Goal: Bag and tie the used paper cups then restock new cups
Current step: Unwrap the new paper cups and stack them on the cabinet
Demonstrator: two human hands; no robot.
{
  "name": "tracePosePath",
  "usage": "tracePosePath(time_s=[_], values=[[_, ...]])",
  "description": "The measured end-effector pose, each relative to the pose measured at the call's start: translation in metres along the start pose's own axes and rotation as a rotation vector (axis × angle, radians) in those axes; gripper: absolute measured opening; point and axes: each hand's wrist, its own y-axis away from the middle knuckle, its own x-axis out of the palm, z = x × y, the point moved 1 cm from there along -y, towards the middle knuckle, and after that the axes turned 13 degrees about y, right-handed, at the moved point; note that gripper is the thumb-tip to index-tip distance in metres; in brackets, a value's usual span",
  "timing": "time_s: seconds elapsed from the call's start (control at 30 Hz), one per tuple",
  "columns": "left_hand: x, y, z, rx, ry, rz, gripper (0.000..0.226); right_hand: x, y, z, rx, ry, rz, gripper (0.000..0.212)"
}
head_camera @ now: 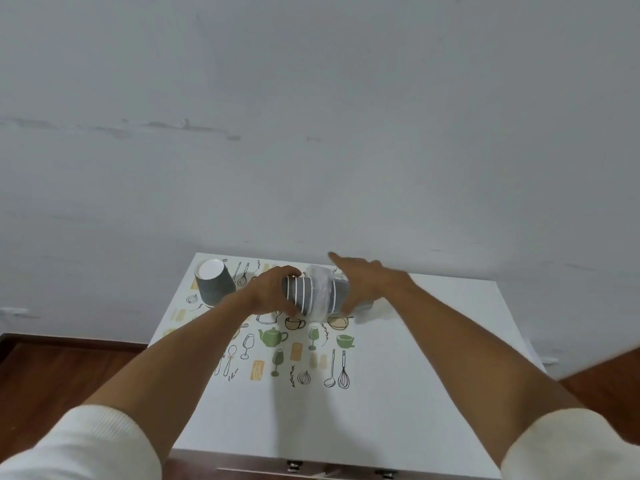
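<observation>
A stack of grey ribbed paper cups with white rims (304,293) lies on its side at the far middle of the table, its right part inside a clear plastic bag (322,296). My left hand (273,291) grips the stack's left end. My right hand (363,280) rests over the bag's right end with the forefinger stretched out toward the wall; its hold on the plastic is hidden. One single grey cup (214,282) stands upside down at the table's far left corner.
The white table (433,393) carries a mat printed with kitchenware drawings (277,344) and stands against a pale wall. Brown wooden floor shows to the left and right. Drawer fittings show at the near edge (294,465).
</observation>
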Motion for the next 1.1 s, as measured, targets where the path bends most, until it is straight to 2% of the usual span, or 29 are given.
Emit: tracePosePath(time_s=[0.07, 0.13, 0.2, 0.6, 0.77, 0.87, 1.1], values=[[0.002, 0.0, -0.001, -0.001, -0.036, -0.032, 0.095, 0.021, -0.008, 0.015, -0.012, -0.011, -0.043, 0.134], [0.003, 0.001, -0.001, 0.008, -0.083, -0.05, 0.095, 0.039, -0.015, 0.021, -0.009, -0.012, -0.122, 0.109], [0.005, 0.003, -0.001, 0.022, -0.122, -0.048, 0.094, 0.048, -0.018, 0.019, -0.018, -0.039, -0.168, 0.099], [0.004, 0.008, -0.014, 0.082, -0.363, -0.035, 0.071, 0.058, -0.016, 0.014, -0.089, -0.086, -0.256, 0.091], [-0.001, 0.006, -0.008, 0.01, -0.307, 0.003, 0.076, 0.063, -0.012, 0.011, -0.071, -0.059, -0.331, 0.077], [-0.007, 0.007, -0.009, -0.021, -0.276, 0.029, 0.078, 0.058, -0.011, 0.008, -0.063, -0.028, -0.301, 0.072], [-0.046, 0.011, -0.041, 0.086, -0.556, -0.052, 0.08, 0.041, -0.019, 0.022, 0.022, -0.035, -0.378, 0.079]])
